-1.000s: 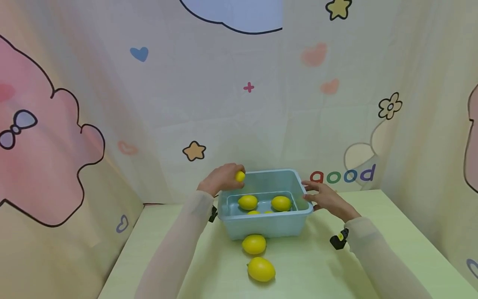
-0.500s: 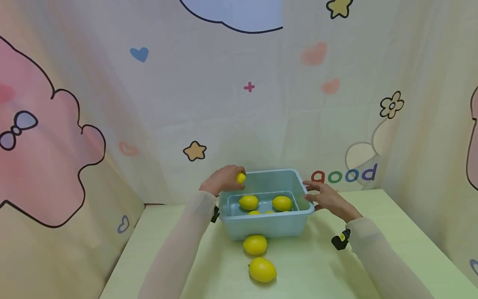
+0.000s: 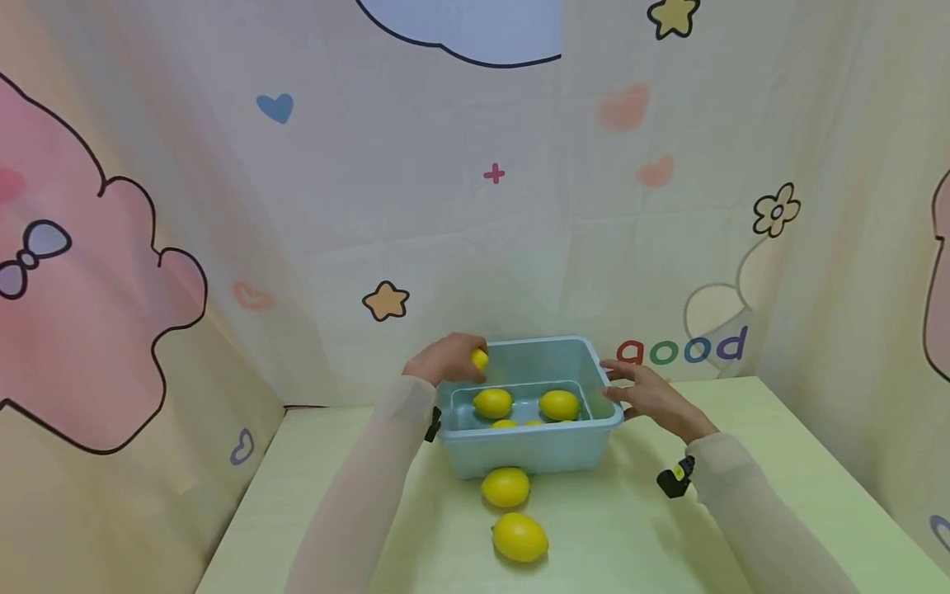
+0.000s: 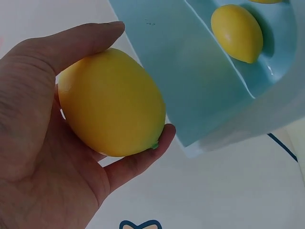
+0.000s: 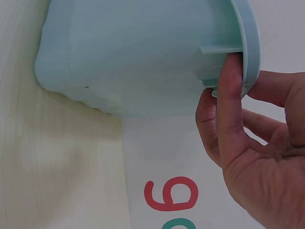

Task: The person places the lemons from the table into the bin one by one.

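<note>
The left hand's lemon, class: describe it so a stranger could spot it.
Find the blue bin. By its far left corner, the left hand grips a lemon. It is the only held lemon; other lemons lie in the bin or on the table.

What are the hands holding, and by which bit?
The left hand holds a lemon round its sides. The right hand grips the blue bin by its rim.

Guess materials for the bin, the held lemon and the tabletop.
Bin: likely moulded plastic, satin; thin lipped rim, small ribs beneath.
Held lemon: perhaps foam or plastic imitation; smooth satin skin, no clear pores.
Tabletop: wood or laminate, matte; faint pale grain, core unseen.
</note>
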### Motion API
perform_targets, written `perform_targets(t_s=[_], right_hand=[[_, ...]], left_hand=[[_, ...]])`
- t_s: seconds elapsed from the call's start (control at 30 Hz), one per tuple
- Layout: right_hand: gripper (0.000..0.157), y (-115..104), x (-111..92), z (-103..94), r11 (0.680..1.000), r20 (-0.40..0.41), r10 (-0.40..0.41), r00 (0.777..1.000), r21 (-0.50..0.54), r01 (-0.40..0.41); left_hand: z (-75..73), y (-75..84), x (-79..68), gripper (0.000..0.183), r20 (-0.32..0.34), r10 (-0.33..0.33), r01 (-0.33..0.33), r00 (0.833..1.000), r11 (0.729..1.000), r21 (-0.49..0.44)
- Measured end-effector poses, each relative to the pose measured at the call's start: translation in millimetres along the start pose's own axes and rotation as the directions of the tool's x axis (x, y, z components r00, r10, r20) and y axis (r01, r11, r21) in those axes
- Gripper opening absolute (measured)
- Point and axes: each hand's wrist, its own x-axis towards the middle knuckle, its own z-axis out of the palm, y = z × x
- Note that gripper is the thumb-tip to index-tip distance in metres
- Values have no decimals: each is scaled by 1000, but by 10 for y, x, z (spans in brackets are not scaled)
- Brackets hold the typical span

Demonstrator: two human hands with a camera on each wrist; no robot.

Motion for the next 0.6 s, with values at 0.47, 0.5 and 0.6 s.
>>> perform_targets(t_s=[0.47,0.5,0.6], right_hand=[[68,-18,4,-2,1000,4,-5,1000,-4,5],[67,-14,7,-6,1000,4,-5,1000,-2,5],[67,-7,8,-13,1000,0,-3,1000,-3,3]], left_hand=[[98,-43,69,47,45,-71,72,996,997,-15],[99,-40,70,46,49,-75,76,996,997,-14],[103,-31,81,43,60,-75,77,995,997,-19]])
